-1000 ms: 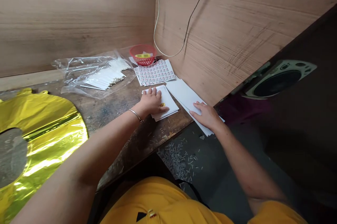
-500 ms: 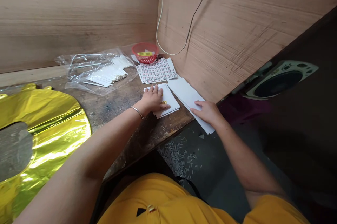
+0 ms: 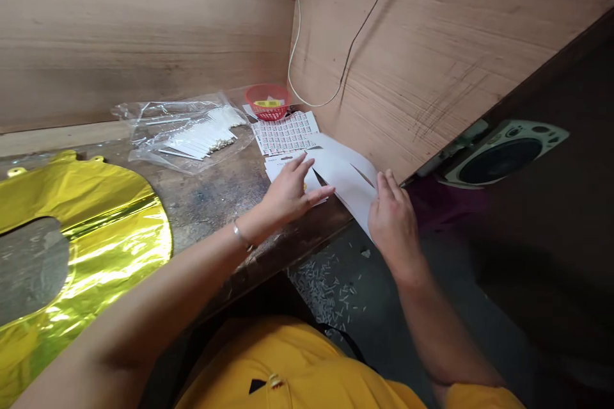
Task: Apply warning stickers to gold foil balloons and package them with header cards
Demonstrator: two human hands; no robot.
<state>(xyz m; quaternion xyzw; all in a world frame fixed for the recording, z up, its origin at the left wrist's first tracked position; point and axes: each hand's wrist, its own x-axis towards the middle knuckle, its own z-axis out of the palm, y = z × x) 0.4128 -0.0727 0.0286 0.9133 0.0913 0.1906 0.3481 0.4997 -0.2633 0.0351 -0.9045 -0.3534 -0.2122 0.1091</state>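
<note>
My right hand (image 3: 394, 223) grips the near end of the long white paper sheets (image 3: 352, 194), which are bent and fanned apart with gaps between them. Fingers spread, my left hand (image 3: 290, 192) hovers over a small stack of white printed cards (image 3: 277, 168), close to the left edge of the long sheets. The cards are partly covered by that hand and the sheets. Just beyond lie sheets of small printed labels (image 3: 285, 134), partly under the far end of the long paper.
A red plastic basket (image 3: 273, 116) with yellow pieces stands in the corner. Left of it, a clear bag (image 3: 192, 169) holds white sticks. A gold foil balloon (image 3: 119, 230) covers the left of the table. A cable (image 3: 300, 25) hangs down the wall; a speaker (image 3: 501, 159) is at right.
My left hand has risen off the card stack, its fingers still spread. My right hand has turned upright and lifted the long sheets, which now bend and fan apart leftward over the cards.
</note>
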